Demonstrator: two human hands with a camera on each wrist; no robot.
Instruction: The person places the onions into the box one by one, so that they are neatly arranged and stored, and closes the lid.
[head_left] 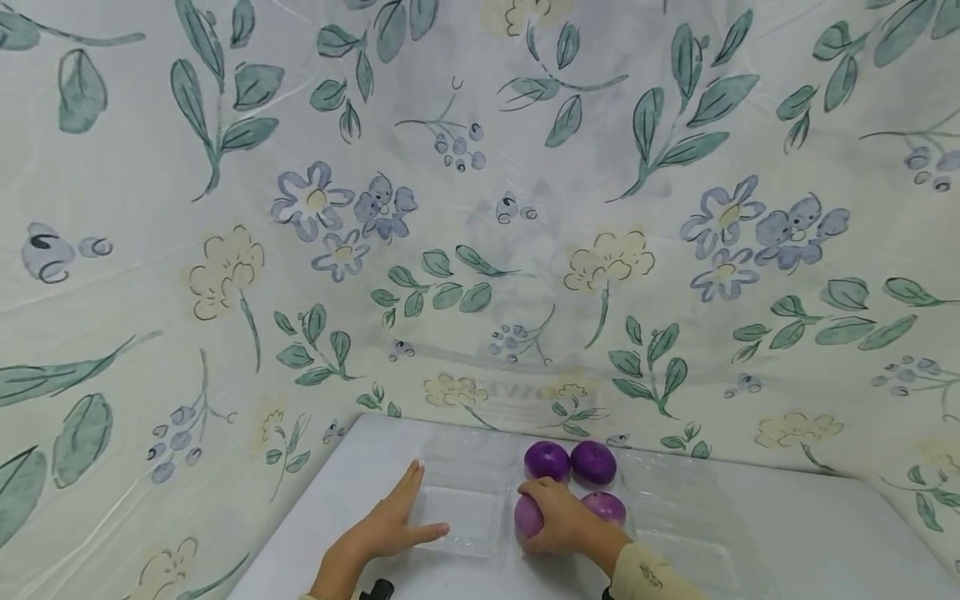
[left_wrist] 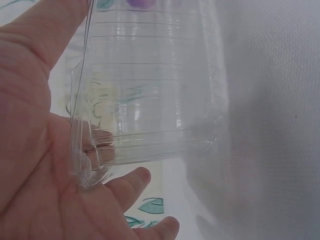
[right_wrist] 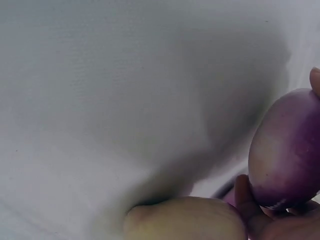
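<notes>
My right hand (head_left: 558, 518) grips a pale purple, round vegetable (head_left: 528, 517), its exact kind unclear. In the right wrist view, fingers curl round this vegetable (right_wrist: 287, 150), which shades from whitish to deep purple. Two darker purple ones (head_left: 547, 462) sit behind it, and a lighter one (head_left: 604, 507) lies to its right, partly covered by the hand. My left hand (head_left: 386, 521) is spread at the left side of a clear plastic tray (head_left: 461, 521). In the left wrist view, straight fingers (left_wrist: 131, 187) show round the corner of the tray (left_wrist: 150, 150).
A second clear plastic tray (head_left: 693, 550) lies right of the vegetables. Both trays stand on a white tabletop (head_left: 825, 533). Flower-printed sheeting (head_left: 480, 208) rises behind and beside the table. In the right wrist view, a pale rounded vegetable (right_wrist: 185, 220) shows at the bottom.
</notes>
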